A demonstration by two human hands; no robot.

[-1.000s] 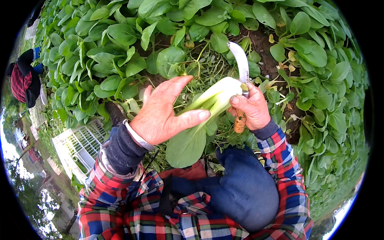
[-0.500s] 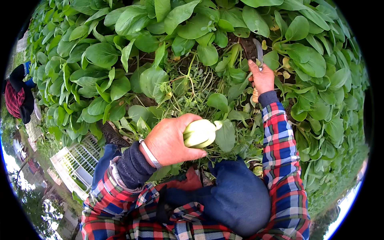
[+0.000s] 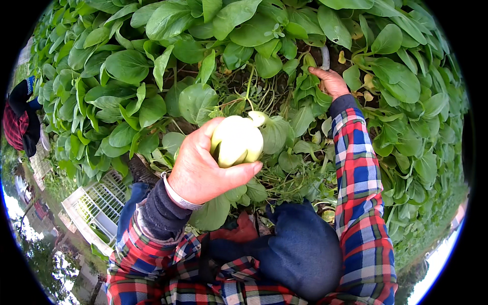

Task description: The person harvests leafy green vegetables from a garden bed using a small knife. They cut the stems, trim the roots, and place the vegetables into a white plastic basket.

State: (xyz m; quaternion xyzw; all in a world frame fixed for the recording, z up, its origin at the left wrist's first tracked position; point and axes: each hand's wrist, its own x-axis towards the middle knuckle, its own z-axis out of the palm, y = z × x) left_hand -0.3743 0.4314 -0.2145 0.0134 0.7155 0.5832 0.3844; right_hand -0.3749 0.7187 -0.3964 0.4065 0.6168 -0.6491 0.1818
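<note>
My left hand (image 3: pixel 201 165) is wrapped round a head of bok choy (image 3: pixel 239 140), its pale cut base turned up and its leaves hanging below. Farther out to the right, my right hand (image 3: pixel 333 83) is closed on a sickle, though the handle is mostly hidden. The curved grey blade (image 3: pixel 325 58) shows just beyond the fingers, down by the soil. An outstretched finger of this hand touches the stalk of a leaning bok choy plant (image 3: pixel 311 90), whose leaves spread to the left of my wrist.
Dense bok choy (image 3: pixel 127 68) surrounds the gap in front of me. Low weeds (image 3: pixel 305 175) and yellowed leaves lie between the plants. A white plastic crate (image 3: pixel 96 208) stands at the left, near my shoe. Another person (image 3: pixel 20 119) is bent over at the far left.
My left hand has moved up slightly and tipped the bok choy's base upward. My right hand has moved a little farther forward; the plant beside it now leans toward it.
</note>
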